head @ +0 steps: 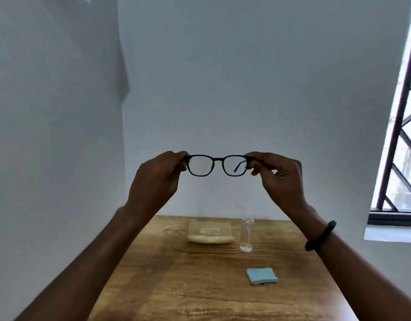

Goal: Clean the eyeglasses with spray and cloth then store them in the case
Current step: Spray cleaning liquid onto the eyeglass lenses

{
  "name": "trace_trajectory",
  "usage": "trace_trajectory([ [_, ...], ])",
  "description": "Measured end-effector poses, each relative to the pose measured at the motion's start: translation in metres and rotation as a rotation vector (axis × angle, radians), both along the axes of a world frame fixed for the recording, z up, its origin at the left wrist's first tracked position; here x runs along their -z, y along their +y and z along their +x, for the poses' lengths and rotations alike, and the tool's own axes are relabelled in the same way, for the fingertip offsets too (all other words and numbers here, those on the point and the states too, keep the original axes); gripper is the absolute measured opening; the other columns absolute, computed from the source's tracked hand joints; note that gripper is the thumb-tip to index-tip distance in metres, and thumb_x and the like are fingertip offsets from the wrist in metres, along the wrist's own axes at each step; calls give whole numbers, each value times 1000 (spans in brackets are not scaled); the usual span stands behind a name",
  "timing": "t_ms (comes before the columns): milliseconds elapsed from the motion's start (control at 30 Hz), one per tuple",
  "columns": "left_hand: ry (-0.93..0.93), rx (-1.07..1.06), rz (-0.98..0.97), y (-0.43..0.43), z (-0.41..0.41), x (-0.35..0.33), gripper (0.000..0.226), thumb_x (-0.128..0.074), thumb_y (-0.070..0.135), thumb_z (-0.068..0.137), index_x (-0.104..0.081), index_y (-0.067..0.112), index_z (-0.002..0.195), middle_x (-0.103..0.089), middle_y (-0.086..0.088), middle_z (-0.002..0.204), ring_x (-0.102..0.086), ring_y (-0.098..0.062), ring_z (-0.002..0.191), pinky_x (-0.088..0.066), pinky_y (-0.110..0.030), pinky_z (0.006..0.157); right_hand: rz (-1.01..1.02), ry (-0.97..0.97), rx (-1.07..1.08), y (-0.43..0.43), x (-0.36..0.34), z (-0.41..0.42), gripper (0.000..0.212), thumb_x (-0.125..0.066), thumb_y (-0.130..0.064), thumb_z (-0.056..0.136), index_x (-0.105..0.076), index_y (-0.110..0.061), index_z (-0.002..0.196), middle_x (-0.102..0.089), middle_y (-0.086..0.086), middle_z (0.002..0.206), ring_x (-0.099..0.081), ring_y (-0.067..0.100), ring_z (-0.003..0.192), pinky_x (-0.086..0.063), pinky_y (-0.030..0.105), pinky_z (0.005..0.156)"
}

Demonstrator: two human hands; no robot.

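Black-framed eyeglasses (218,159) are held up in the air in front of the wall, well above the table. My left hand (155,179) pinches the frame's left end and my right hand (280,179) pinches its right end. Down on the wooden table (176,286), a pale yellow glasses case (210,231) lies shut near the far edge. A clear spray bottle (246,232) stands upright just right of the case. A folded light blue cloth (261,275) lies nearer to me, right of centre.
White walls rise behind and to the left of the table. A window with dark bars (401,135) is at the right, its sill just beyond the table's right side. A black band (320,235) circles my right wrist.
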State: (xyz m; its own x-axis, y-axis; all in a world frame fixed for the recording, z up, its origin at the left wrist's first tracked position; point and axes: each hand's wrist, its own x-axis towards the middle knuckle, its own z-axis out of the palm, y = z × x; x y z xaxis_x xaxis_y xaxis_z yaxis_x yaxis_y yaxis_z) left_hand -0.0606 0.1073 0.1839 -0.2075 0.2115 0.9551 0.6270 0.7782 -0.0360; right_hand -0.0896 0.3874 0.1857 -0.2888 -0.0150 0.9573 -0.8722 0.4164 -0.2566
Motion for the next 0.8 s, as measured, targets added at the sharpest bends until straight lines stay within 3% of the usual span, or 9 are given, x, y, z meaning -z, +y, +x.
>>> trace_trajectory([
  [100,39,28,48,16,-7,-16,24,-64,-2,91,-73,10,111,-72,2,86,-69,-18,75,-57,-38,66,-57,16,11,9,-14,-1,28,-63,13,89,-80,-5,101,-76,-2,78,-71,12,66,-54,16,69],
  [333,84,51,118,41,-23,-22,20,-63,1,92,-74,10,106,-72,1,81,-68,-19,72,-53,-32,68,-170,30,49,16,-9,-5,27,-66,7,91,-79,-12,105,-77,-4,80,-72,12,67,-56,23,67],
  [467,100,66,167,48,-31,-14,23,-67,-6,89,-75,8,105,-73,0,81,-69,-18,70,-52,-31,67,-223,51,160,19,19,-9,31,-67,-5,96,-69,-13,126,-76,0,96,-73,16,80,-58,27,71],
  [567,94,66,180,52,-36,-6,25,-67,-8,88,-75,8,106,-73,0,81,-68,-18,69,-53,-32,66,-133,-8,277,27,71,-22,48,-69,-14,95,-52,-14,140,-67,0,118,-68,17,96,-58,38,77],
  [667,82,62,172,57,-43,0,26,-68,-9,87,-75,8,106,-72,0,80,-66,-17,68,-49,-23,66,164,-212,385,29,127,-39,83,-78,-26,87,-29,-21,154,-47,-1,141,-58,17,117,-57,44,90],
  [733,75,58,169,60,-47,4,26,-68,-8,88,-74,8,107,-71,0,80,-64,-16,67,-46,-20,66,277,-348,399,29,149,-48,100,-78,-34,85,-14,-24,159,-35,0,152,-50,21,131,-52,45,102],
  [800,64,63,187,62,-52,7,27,-68,-9,87,-74,8,107,-71,0,80,-64,-17,67,-49,-24,65,327,-438,395,26,160,-56,109,-78,-41,83,-4,-27,161,-31,2,156,-49,23,134,-52,41,103],
])
